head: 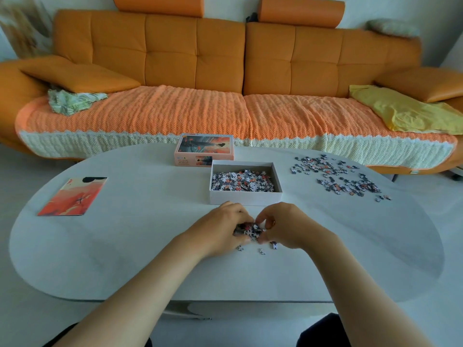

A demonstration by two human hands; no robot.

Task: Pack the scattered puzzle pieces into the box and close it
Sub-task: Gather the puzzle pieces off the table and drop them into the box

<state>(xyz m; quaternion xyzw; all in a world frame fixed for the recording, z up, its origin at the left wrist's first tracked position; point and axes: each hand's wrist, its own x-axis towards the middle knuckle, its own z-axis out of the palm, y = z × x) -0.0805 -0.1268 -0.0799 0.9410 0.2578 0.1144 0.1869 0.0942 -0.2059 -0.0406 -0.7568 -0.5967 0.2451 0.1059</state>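
Note:
The open white box (244,198) stands mid-table, partly filled with puzzle pieces (241,181). Its printed lid (204,150) stands just behind it to the left. Just in front of the box, my left hand (220,227) and my right hand (288,225) curl around a small clump of pieces (250,230) gathered between them on the table. Three loose pieces (261,251) lie just below the hands. A wide scatter of pieces (335,177) covers the table's far right.
A red-and-cream picture sheet (74,196) lies flat at the table's left. The white oval table (130,246) ends close to my body. An orange sofa (225,71) with a knitted cover runs behind the table.

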